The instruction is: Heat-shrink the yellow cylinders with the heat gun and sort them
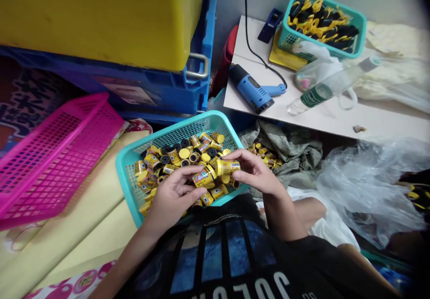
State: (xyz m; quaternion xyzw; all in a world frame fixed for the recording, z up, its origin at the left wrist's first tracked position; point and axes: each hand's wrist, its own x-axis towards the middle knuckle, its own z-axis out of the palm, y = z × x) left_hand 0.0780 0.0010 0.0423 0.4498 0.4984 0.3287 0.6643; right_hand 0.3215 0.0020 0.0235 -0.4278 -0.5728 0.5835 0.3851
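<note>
My left hand point(181, 187) is closed round a small yellow printed canister point(204, 176), held tilted between thumb and fingers. Between the thumb and fingertips of my right hand point(251, 169) lies a second yellow canister point(227, 167) with a barcode on its side. The two canisters are close together, end towards end. Beneath both hands, a teal plastic basket point(129, 191) holds many similar yellow canisters, some showing black ends and others yellow caps. The basket sits against my lap.
A pink basket point(60, 151) leans at the left. Blue and yellow crates point(157, 93) stand ahead. On the white table point(339, 124) are a blue heat gun point(250, 88), a bottle point(319, 95) and a teal basket point(361, 34) of yellow-and-black parts. Plastic bags point(372, 187) lie at the right.
</note>
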